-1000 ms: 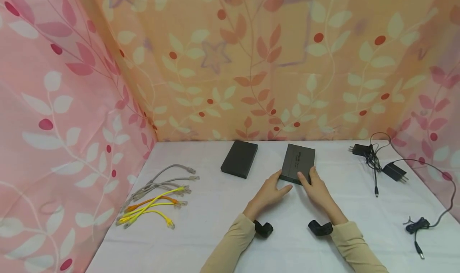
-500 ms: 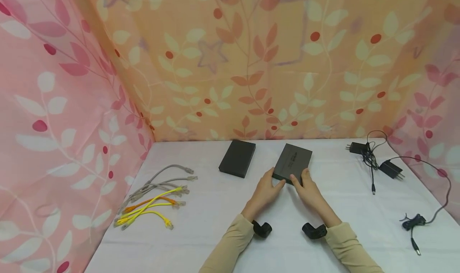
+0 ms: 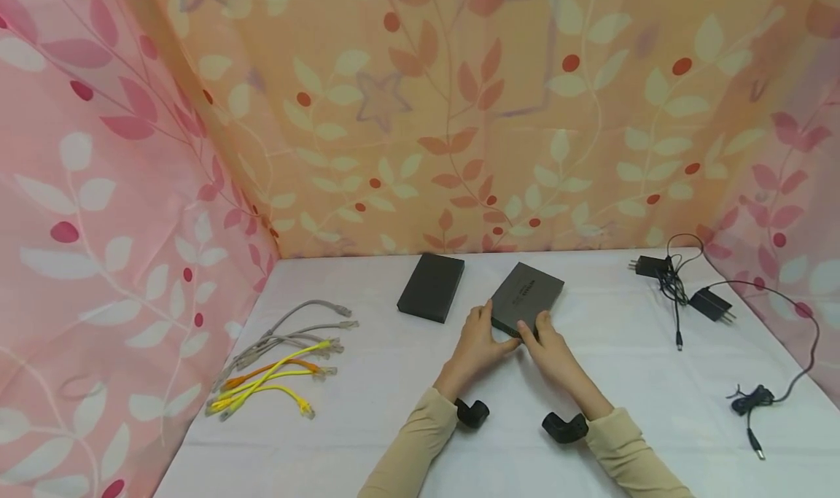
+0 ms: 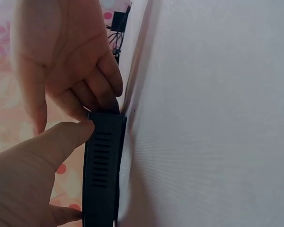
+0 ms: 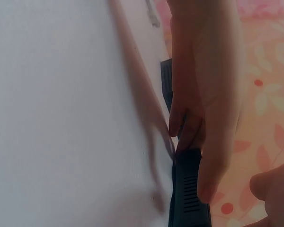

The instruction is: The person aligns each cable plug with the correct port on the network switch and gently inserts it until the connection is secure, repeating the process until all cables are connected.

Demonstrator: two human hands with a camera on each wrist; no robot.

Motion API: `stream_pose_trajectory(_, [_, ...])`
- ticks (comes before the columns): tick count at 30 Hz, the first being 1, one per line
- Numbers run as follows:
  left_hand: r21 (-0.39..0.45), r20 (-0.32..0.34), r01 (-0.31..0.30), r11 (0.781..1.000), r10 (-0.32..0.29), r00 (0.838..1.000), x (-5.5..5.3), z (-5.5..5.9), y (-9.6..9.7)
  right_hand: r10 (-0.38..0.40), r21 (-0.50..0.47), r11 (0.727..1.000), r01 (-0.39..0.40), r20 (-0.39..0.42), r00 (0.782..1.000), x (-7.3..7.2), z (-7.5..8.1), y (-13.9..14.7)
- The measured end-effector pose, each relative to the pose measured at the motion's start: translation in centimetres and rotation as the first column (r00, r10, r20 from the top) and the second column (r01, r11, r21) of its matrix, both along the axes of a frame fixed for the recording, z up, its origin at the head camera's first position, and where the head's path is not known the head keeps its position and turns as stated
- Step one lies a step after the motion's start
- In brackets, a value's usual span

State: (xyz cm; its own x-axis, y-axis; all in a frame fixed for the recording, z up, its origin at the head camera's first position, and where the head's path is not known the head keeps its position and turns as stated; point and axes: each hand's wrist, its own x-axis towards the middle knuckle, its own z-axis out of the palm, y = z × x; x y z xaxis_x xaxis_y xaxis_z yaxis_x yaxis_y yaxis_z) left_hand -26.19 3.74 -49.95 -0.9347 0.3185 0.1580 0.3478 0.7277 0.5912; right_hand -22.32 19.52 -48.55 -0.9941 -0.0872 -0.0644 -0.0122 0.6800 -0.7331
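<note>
A dark grey network switch (image 3: 530, 292), with small lettering on top, lies turned at an angle on the white table between both hands. My left hand (image 3: 474, 346) holds its left front corner, thumb on the front face with the vent slots (image 4: 101, 161) and fingers along the side. At the right front part is my right hand (image 3: 553, 353), its curved fingers (image 4: 108, 85) against the edge; its thumb (image 4: 37, 111) appears raised above the top. The underside of the switch is hidden. A second black flat box (image 3: 431, 288) lies to the left.
Grey network cables (image 3: 289, 334) and yellow cables (image 3: 262, 392), with an orange cable (image 3: 269, 372) among them, lie at the left. At the right are black power adapters (image 3: 711, 305) with their cords. Floral cloth (image 3: 367, 155) hangs behind the white table (image 3: 315, 454).
Both hands have moved left and slightly toward me with the switch. It has turned clockwise, its far end swinging right relative to its near end. The cables, adapters and second box stay put.
</note>
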Motion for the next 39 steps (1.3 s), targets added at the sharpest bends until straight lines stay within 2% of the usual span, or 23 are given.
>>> stream_pose_trajectory(5, [-0.077, -0.052, -0.044, 0.996, 0.04, 0.998, 0.0, -0.2, -0.1, 0.016, -0.014, 1.0, -0.016, 0.001, 1.0, 0.4, 0.3, -0.8])
stream_pose_trajectory(12, [-0.095, -0.082, -0.079, 0.992, 0.071, 0.994, -0.2, -0.4, 0.0, 0.02, -0.031, 0.999, -0.02, -0.005, 1.0, 0.9, 0.8, -1.6])
stream_pose_trajectory(18, [-0.122, -0.099, -0.101, 0.987, 0.089, 0.991, -0.6, -0.7, 0.3, 0.042, -0.034, 0.999, -0.042, -0.01, 0.999, 0.9, 0.6, -2.1])
stream_pose_trajectory(23, [-0.164, -0.142, -0.132, 0.978, 0.109, 0.984, -0.8, -1.0, 0.6, 0.103, -0.002, 0.995, -0.104, -0.051, 0.993, 0.9, 0.7, -1.7])
stream_pose_trajectory(29, [-0.236, -0.178, -0.161, 0.958, 0.121, 0.977, -0.7, -0.5, 0.7, 0.21, 0.11, 0.975, -0.196, -0.137, 0.968, 0.5, 1.9, 0.4])
stream_pose_trajectory(32, [-0.261, -0.144, -0.169, 0.951, 0.135, 0.98, -0.6, -0.3, 0.7, 0.198, 0.16, 0.972, -0.174, -0.146, 0.969, -0.1, 2.5, 1.5])
stream_pose_trajectory(35, [-0.275, -0.133, -0.182, 0.944, 0.15, 0.98, -0.7, -0.6, 0.7, 0.148, 0.237, 0.966, -0.108, -0.156, 0.977, -0.9, 2.8, 2.6])
stream_pose_trajectory(39, [-0.287, -0.163, -0.193, 0.938, 0.151, 0.975, -0.9, -1.0, 0.6, 0.071, 0.3, 0.954, -0.018, -0.166, 0.984, -2.4, 2.6, 4.0])
